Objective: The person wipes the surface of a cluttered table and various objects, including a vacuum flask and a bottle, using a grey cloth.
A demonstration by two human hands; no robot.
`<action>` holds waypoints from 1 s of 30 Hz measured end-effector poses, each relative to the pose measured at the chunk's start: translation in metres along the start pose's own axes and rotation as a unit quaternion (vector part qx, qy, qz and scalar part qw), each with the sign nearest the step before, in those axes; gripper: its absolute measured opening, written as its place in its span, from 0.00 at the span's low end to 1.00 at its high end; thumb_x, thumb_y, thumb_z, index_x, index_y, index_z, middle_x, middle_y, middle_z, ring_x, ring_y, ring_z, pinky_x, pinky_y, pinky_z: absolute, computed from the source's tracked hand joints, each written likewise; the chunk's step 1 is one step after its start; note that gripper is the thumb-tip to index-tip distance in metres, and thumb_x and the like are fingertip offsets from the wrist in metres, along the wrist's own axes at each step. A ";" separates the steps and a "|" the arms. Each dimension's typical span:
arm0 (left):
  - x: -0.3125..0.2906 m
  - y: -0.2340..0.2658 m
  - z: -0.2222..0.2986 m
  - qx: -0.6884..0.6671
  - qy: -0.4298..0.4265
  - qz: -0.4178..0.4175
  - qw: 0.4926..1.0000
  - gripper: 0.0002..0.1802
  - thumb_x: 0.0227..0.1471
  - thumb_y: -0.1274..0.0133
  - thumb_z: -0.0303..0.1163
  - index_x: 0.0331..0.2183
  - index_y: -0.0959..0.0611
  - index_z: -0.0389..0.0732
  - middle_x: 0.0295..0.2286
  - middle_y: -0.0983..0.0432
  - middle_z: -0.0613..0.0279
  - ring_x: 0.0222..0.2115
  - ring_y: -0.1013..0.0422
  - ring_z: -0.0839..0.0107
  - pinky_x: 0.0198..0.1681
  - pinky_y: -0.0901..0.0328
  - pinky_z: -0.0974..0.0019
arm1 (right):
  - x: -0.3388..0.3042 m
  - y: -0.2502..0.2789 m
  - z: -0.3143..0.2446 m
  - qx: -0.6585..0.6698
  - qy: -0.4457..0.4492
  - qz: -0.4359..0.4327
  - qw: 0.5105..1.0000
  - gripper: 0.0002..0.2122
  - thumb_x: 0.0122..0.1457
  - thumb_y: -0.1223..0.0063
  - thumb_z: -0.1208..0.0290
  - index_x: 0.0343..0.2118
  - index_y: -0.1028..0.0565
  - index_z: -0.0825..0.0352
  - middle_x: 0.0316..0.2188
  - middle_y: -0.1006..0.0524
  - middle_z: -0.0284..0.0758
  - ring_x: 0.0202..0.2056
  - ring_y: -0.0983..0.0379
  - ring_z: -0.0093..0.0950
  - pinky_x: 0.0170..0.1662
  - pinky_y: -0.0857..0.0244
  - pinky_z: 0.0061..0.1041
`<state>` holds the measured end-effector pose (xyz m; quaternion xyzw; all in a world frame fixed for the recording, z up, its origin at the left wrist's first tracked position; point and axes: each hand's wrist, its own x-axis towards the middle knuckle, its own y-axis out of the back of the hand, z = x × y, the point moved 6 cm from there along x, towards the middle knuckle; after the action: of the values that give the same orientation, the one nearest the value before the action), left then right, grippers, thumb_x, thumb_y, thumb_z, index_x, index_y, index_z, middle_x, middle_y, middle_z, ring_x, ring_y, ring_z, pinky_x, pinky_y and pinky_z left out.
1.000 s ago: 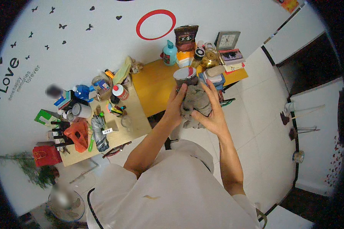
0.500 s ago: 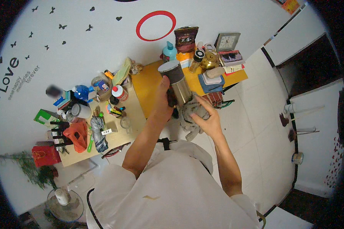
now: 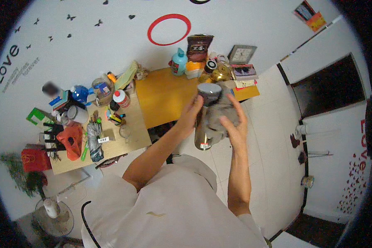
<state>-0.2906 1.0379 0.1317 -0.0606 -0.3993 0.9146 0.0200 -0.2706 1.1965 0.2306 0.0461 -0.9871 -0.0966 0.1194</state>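
Cluttered pale table [image 3: 130, 142] at far left, yellow desk [image 3: 161, 95] next to it; before them, as I watch, a left hand [image 3: 190, 115] curls partway closed around the upper left side of a metal cylinder [image 3: 201, 134] with a grey top, held up in the air ahead of the person's chest. The cylinder looks stiff and smooth, likely slippery where bare; its weight I cannot judge, the contents being hidden. A full wrap around the body seems surer than pinching the top. Against its right side bunches a grey cloth [image 3: 220, 118], soft and limp, best gathered in the palm; the right hand [image 3: 238, 131], half open, clasps it.
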 end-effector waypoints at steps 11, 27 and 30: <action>-0.004 0.000 0.071 -0.042 0.013 0.107 0.993 0.29 0.68 0.58 0.59 0.56 0.25 0.47 0.51 0.24 0.59 0.50 0.26 0.63 0.54 0.31 0.53 | -0.051 -0.020 0.072 0.089 -0.180 -0.134 0.970 0.32 0.51 0.34 0.71 0.63 0.28 0.65 0.55 0.23 0.40 0.54 0.26 0.28 0.59 0.34 0.27; 0.009 -0.021 0.051 0.163 -0.027 0.030 0.986 0.35 0.63 0.43 0.49 0.62 0.33 0.39 0.54 0.30 0.56 0.54 0.33 0.66 0.57 0.35 0.59 | -0.042 -0.018 0.067 0.356 -0.198 -0.007 0.913 0.32 0.56 0.40 0.68 0.65 0.34 0.67 0.57 0.26 0.40 0.56 0.28 0.34 0.59 0.33 0.34; 0.012 -0.010 0.034 0.099 0.015 0.059 0.993 0.44 0.60 0.40 0.50 0.67 0.40 0.41 0.58 0.34 0.53 0.57 0.35 0.65 0.58 0.35 0.59 | -0.037 -0.016 0.066 0.204 -0.162 -0.027 0.965 0.30 0.53 0.38 0.74 0.62 0.29 0.67 0.58 0.27 0.38 0.57 0.29 0.32 0.61 0.36 0.32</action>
<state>-0.3066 1.0206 0.1609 -0.0957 -0.3020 0.9482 -0.0225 -0.2495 1.1966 0.1557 0.0800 -0.9904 0.0974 -0.0565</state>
